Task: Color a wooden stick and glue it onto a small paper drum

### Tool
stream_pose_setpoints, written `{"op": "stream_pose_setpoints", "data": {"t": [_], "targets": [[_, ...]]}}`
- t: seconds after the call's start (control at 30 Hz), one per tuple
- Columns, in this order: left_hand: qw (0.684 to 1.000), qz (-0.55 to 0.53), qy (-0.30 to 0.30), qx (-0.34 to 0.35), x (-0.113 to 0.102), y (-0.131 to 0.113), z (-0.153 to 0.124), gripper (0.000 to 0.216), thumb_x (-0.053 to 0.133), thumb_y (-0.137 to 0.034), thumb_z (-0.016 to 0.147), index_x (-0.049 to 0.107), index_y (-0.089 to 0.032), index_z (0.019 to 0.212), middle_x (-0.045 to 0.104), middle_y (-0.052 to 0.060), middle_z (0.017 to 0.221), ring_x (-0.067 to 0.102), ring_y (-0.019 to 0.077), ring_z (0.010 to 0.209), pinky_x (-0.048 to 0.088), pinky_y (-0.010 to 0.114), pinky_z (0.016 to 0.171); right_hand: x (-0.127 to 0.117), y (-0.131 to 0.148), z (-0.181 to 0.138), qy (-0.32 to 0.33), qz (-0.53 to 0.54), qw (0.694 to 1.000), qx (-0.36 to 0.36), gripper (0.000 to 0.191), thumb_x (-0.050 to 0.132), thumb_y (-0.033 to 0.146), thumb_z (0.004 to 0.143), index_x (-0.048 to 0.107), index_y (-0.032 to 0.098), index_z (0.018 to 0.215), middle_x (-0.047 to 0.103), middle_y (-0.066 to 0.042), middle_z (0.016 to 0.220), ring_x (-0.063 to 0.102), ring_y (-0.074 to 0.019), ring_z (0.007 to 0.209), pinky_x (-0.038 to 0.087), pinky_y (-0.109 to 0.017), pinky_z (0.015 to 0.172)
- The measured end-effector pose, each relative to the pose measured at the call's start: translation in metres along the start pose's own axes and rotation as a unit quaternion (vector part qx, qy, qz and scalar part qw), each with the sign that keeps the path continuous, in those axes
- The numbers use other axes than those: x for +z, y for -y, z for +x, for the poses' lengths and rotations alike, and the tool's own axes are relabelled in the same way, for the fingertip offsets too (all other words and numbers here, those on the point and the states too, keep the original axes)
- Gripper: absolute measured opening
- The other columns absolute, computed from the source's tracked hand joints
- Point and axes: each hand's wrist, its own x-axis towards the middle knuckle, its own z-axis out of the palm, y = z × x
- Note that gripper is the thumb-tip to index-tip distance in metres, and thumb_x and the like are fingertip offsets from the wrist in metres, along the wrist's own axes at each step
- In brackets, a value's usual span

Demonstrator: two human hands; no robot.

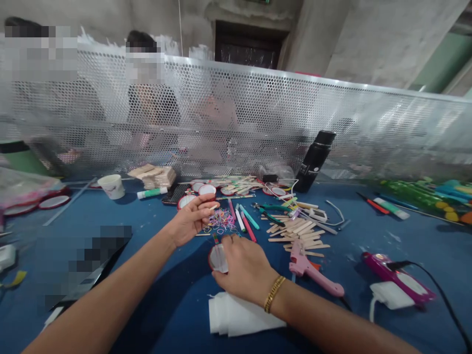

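My left hand (193, 217) is raised above the table with thumb and fingers pinched together. A small pale tip shows between them, too small to name. Lower and to the right, my right hand (245, 263), with a gold bracelet (274, 294) at the wrist, grips a white round disc with a red rim (218, 259). A narrow strip with green and red (216, 239) stands at the disc's far edge. Beyond the hands lies a pile of colourful small rubber bands (223, 221). Folded white cloth or tissue (239, 317) lies just below my right hand.
Craft sticks (300, 233), markers (248, 226), pliers (271, 213) and a pink glue gun (311, 273) lie to the right. A black bottle (316, 161) leans against the perforated metal divider (236, 118). At left are a paper cup (111, 187) and a glue stick (152, 192). People sit behind the divider.
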Motion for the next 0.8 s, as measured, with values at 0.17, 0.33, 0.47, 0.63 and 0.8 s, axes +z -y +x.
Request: {"op": "stream_pose_setpoints", "data": {"t": [0.17,0.33,0.47,0.63,0.8], "targets": [[0.998,-0.055,-0.01,0.001,0.003,0.007,0.0,0.048,0.085,-0.006,0.069,0.07,-0.016,0.114,0.072,0.006,0.103,0.066,0.0074,0.073,0.053,0.012,0.055,-0.015,-0.027,-0.014,-0.116,0.075,0.99,0.006,0.04,0.07,0.037,0.079,0.056,0.018,0.11,0.069,-0.012,0.103,0.068,-0.0299,0.098,0.057,-0.046,0.084],[0.996,-0.082,-0.035,-0.021,0.014,0.016,-0.004,0.041,0.082,-0.008,0.073,0.07,-0.016,0.112,0.071,0.005,0.103,0.067,0.0088,0.074,0.055,0.013,0.056,-0.014,-0.035,-0.024,-0.242,0.151,0.958,0.01,0.05,0.07,0.035,0.083,0.048,0.019,0.125,0.065,-0.014,0.118,0.064,-0.03,0.107,0.057,-0.048,0.089],[0.996,-0.079,-0.03,-0.027,0.022,0.021,-0.007,0.042,0.082,-0.008,0.073,0.07,-0.015,0.112,0.072,0.006,0.103,0.068,0.0095,0.074,0.055,0.014,0.056,-0.007,-0.036,-0.025,-0.255,0.165,0.953,-0.011,0.059,0.072,0.037,0.083,0.045,0.018,0.132,0.063,-0.015,0.123,0.063,-0.0303,0.113,0.057,-0.048,0.092],[0.996,-0.074,-0.013,-0.038,0.026,0.022,-0.008,0.046,0.082,-0.008,0.073,0.068,-0.015,0.117,0.072,0.005,0.092,0.067,0.0091,0.069,0.057,0.015,0.058,-0.006,-0.039,-0.026,-0.251,0.177,0.951,-0.027,0.056,0.073,0.036,0.084,0.047,0.019,0.13,0.062,-0.015,0.126,0.06,-0.0296,0.118,0.055,-0.05,0.097],[0.996,-0.076,-0.01,-0.044,0.025,0.023,-0.01,0.046,0.083,-0.009,0.073,0.068,-0.015,0.116,0.073,0.004,0.093,0.065,0.0073,0.064,0.056,0.015,0.058,-0.003,-0.039,-0.027,-0.256,0.185,0.948,-0.039,0.048,0.074,0.033,0.082,0.048,0.02,0.121,0.063,-0.015,0.124,0.061,-0.0298,0.117,0.054,-0.051,0.099]]}}
